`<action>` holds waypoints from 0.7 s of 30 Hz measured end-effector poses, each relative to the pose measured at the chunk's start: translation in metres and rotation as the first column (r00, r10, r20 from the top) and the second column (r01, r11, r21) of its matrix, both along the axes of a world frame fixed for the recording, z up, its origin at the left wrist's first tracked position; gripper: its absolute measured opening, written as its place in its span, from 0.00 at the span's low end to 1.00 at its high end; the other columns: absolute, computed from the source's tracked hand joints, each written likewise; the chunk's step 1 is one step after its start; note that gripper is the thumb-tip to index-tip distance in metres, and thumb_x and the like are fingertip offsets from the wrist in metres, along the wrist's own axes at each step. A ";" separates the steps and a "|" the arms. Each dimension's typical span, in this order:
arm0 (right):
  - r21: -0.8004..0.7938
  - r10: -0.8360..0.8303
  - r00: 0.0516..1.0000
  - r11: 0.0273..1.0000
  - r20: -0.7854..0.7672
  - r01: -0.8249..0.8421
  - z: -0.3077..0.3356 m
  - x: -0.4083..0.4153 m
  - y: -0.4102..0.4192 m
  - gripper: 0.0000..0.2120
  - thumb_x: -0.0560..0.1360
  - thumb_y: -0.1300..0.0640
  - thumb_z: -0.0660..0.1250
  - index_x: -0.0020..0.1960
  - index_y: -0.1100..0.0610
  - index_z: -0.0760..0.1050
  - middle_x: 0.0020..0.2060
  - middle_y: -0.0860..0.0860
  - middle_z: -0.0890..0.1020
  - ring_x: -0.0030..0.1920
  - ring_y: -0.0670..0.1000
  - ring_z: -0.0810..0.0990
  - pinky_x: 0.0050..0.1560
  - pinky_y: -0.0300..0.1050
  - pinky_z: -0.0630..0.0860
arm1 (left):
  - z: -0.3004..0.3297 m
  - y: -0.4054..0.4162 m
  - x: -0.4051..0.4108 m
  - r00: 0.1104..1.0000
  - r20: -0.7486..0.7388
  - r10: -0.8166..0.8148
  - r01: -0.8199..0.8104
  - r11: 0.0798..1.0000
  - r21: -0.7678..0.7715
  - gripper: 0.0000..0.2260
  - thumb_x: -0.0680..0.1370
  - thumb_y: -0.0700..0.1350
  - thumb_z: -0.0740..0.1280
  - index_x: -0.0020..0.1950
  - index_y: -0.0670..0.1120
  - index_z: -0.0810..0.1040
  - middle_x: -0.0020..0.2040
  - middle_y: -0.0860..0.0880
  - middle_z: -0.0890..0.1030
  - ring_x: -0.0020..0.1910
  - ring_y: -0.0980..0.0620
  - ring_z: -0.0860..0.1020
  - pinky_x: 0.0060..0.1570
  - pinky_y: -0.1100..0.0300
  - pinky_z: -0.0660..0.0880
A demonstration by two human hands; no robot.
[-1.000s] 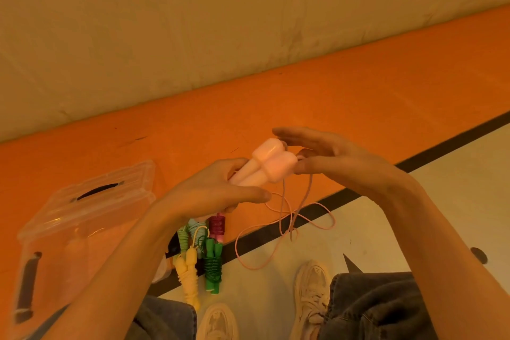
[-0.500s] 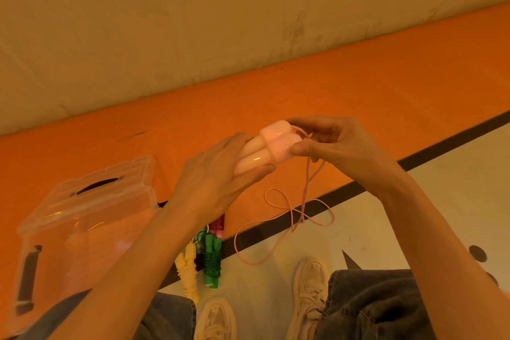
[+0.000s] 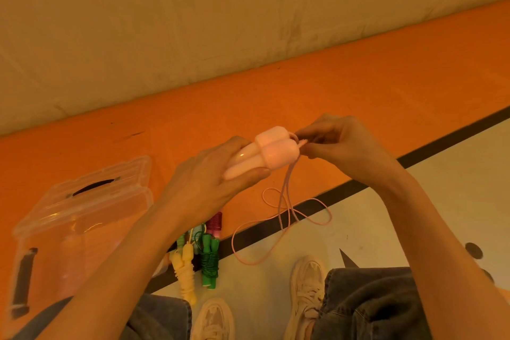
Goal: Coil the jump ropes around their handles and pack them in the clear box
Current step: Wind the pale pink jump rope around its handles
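Sitting at the lower left of the frame, the clear box (image 3: 82, 218) is resting on the orange floor band (image 3: 358, 85) with its lid tilted up behind it, its right edge close to the left forearm. Just right of it, low in the frame, three already coiled ropes are lying side by side: a yellow rope (image 3: 185, 270), a green rope (image 3: 209, 262) and a dark red rope (image 3: 215, 222), partly hidden by the arm. At centre, the left hand (image 3: 209, 185) is curling its fingers round the narrow ends of the pink handles (image 3: 265, 154), holding the pair together, bulbous ends pointing right. The right hand (image 3: 339, 143) is pinching the pink cord (image 3: 284, 218) right at the handle tips. The cord is hanging down in loose loops, crossing the black line (image 3: 430, 149) onto the pale floor (image 3: 414, 215), where open room is lying to the right. Two pale shoes (image 3: 306, 284) are showing at the bottom.
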State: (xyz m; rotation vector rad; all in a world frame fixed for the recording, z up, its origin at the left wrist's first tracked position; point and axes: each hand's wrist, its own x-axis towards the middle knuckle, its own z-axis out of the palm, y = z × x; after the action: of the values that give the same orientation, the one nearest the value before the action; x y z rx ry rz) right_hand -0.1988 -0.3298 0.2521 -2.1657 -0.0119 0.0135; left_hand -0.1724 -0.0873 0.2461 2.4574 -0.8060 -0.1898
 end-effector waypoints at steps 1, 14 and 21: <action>0.010 0.016 1.000 1.000 -0.019 -0.016 0.001 -0.001 0.002 0.10 0.73 0.60 0.71 0.52 0.49 0.81 0.46 0.50 0.80 0.42 0.44 0.79 0.46 0.40 0.78 | 0.001 0.000 0.000 1.000 -0.018 0.005 -0.006 1.000 -0.023 0.23 0.71 0.72 0.55 0.59 0.61 0.69 0.41 0.60 0.76 0.38 0.63 0.74 0.32 0.62 0.65; -0.090 -0.056 0.996 0.994 0.071 0.062 -0.003 0.004 0.011 0.06 0.75 0.57 0.68 0.49 0.47 0.81 0.43 0.46 0.80 0.40 0.41 0.78 0.41 0.38 0.75 | -0.001 0.003 0.000 0.999 -0.016 0.040 -0.041 0.997 -0.066 0.21 0.71 0.71 0.60 0.58 0.62 0.70 0.43 0.62 0.76 0.40 0.64 0.74 0.33 0.61 0.65; 0.352 -0.064 0.998 0.935 0.028 0.050 -0.001 0.006 0.016 0.08 0.78 0.64 0.63 0.54 0.61 0.79 0.46 0.57 0.83 0.44 0.48 0.82 0.44 0.37 0.78 | 0.002 -0.002 0.001 0.982 -0.191 0.008 -0.066 0.952 -0.299 0.16 0.70 0.65 0.66 0.55 0.62 0.73 0.47 0.62 0.77 0.41 0.60 0.76 0.34 0.67 0.69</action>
State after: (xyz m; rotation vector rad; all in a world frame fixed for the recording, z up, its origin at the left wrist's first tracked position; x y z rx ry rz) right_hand -0.1924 -0.3136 0.2506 -1.8065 0.0244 -0.0607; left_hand -0.1716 -0.0895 0.2478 2.1257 -0.6531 -0.2583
